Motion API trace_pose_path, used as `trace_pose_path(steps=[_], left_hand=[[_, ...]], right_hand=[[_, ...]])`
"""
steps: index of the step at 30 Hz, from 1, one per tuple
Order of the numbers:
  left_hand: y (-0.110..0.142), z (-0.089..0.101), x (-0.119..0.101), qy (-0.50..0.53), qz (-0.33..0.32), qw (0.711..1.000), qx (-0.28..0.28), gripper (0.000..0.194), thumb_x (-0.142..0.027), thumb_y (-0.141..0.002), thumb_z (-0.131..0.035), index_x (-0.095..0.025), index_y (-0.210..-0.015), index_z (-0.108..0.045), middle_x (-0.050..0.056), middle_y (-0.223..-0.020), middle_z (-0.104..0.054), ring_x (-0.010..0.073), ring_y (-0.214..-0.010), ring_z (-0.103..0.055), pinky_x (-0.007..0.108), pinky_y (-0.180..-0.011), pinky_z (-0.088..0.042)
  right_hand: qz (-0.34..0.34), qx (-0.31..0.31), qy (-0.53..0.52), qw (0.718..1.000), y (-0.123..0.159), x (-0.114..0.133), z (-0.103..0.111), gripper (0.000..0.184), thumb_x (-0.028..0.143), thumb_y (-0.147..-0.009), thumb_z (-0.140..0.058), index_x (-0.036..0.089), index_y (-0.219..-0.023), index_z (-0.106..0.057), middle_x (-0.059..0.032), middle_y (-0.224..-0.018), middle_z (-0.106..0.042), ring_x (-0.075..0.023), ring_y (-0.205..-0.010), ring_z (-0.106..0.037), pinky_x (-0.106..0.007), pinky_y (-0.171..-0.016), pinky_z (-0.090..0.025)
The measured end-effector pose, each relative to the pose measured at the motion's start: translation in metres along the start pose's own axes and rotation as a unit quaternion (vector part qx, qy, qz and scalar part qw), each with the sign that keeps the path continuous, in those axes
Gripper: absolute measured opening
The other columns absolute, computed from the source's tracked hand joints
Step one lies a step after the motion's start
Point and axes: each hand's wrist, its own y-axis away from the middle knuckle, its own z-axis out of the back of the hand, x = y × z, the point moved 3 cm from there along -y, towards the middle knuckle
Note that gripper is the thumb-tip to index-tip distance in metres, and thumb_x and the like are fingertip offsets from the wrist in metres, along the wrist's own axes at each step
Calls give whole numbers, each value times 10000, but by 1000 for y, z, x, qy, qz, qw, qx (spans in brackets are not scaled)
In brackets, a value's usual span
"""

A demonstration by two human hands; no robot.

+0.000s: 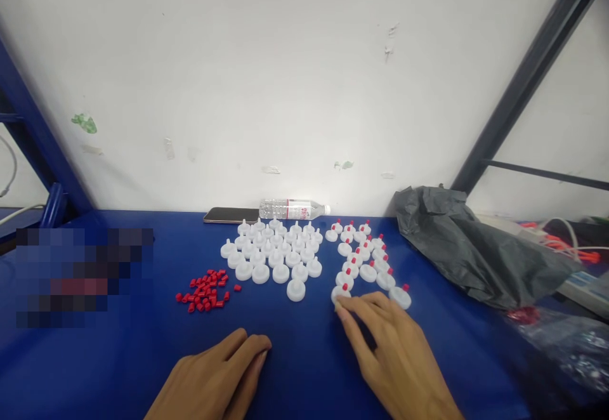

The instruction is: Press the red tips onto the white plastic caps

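My right hand (392,347) reaches to a white nozzle cap (339,294) with a red tip, its thumb and forefinger closed at the cap's near edge. More white caps with red tips (368,272) stand around and beyond that hand. My left hand (216,369) rests on the blue table with its fingers curled together, and nothing shows in them. Beyond the left hand lies a loose pile of small red tips (205,292). Between the two groups stand many white nozzle caps without tips (276,256), spouts upward; one (295,290) sits nearest to me.
Against the wall lie a clear water bottle (297,209) and a dark phone (231,215). A crumpled dark grey bag (466,249) covers the right side, with a clear plastic bag (561,344) in front. Blue metal posts (40,109) frame the blue table (295,369). A blurred patch is at left.
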Motion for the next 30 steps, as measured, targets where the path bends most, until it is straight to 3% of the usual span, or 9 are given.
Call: trace_pose_path(steps=[4, 13, 19, 21, 23, 25, 26, 28, 30], left_hand=[[1, 0, 1, -6, -11, 1000, 9, 498, -233, -1081, -183, -298, -974, -665, -38, -734, -797, 161, -547, -766, 208, -373, -557], [-9, 8, -4, -5, -10, 1000, -16, 491, -223, -1077, -188, -285, -925, -651, -33, -695, -781, 156, -494, -740, 222, -343, -529], [4, -2, 0, 17, 6, 1000, 3, 443, -220, -1052, -249, -326, -955, -668, -44, -708, -760, 154, -496, -721, 218, -347, -526], [9, -4, 0, 5, 42, 999, 4, 357, -238, -1023, -346, -333, -995, -688, -11, -821, -773, 177, -658, -761, 225, -466, -594], [12, -4, 0, -32, 78, 996, -9, 290, -321, -959, -483, -340, -1161, -691, 74, -1170, -751, 282, -1044, -743, 364, -756, -666], [13, -4, 0, -76, 88, 993, -9, 590, -515, -856, -591, -355, -1423, -561, 144, -1539, -521, 448, -1393, -496, 612, -1005, -550], [14, -5, 1, -93, 84, 992, 1, 794, -630, -797, -607, -351, -1523, -449, 160, -1628, -401, 511, -1472, -354, 699, -1053, -466], [16, -10, 5, -109, 74, 991, 24, 1096, -817, -694, -580, -309, -1613, -264, 191, -1668, -323, 571, -1512, -203, 753, -1080, -381], [20, -16, 10, -101, 74, 991, 37, 1132, -856, -694, -553, -286, -1620, -238, 199, -1664, -337, 580, -1516, -177, 740, -1098, -367]], right_hand=[[-50, -36, 22, 998, 5, -11, -4, 217, 287, -1047, -477, 250, -1112, -681, -43, -1046, -777, -256, -978, -726, -440, -834, -609], [-24, -43, -6, 999, 4, -7, -4, 198, 263, -1037, -485, 257, -1108, -669, -38, -1052, -784, -240, -972, -734, -435, -862, -634], [-11, -47, -29, 998, 1, -2, 0, 167, 255, -1030, -498, 299, -1087, -650, -36, -1124, -753, -235, -1049, -718, -433, -919, -635], [-10, -48, -38, 998, 1, 0, 2, 169, 269, -1034, -503, 302, -1135, -634, -53, -1232, -704, -235, -1126, -692, -439, -964, -621], [-12, -60, -49, 997, 1, 2, 6, 207, 284, -1038, -495, 313, -1207, -611, -72, -1346, -623, -240, -1189, -660, -440, -972, -618], [-23, -80, -59, 995, 0, 2, 11, 239, 309, -1034, -498, 331, -1248, -601, -85, -1399, -538, -251, -1181, -657, -448, -947, -627], [-31, -89, -66, 993, -2, 0, 13, 246, 325, -1030, -505, 342, -1254, -606, -87, -1398, -505, -248, -1138, -672, -444, -920, -637], [-55, -85, -96, 990, -10, -5, 18, 262, 365, -1024, -521, 360, -1269, -614, -82, -1374, -463, -206, -977, -714, -381, -799, -666], [-84, -48, -150, 984, -22, -12, 22, 296, 403, -1026, -522, 372, -1310, -600, -74, -1365, -453, -142, -790, -723, -286, -620, -655]])
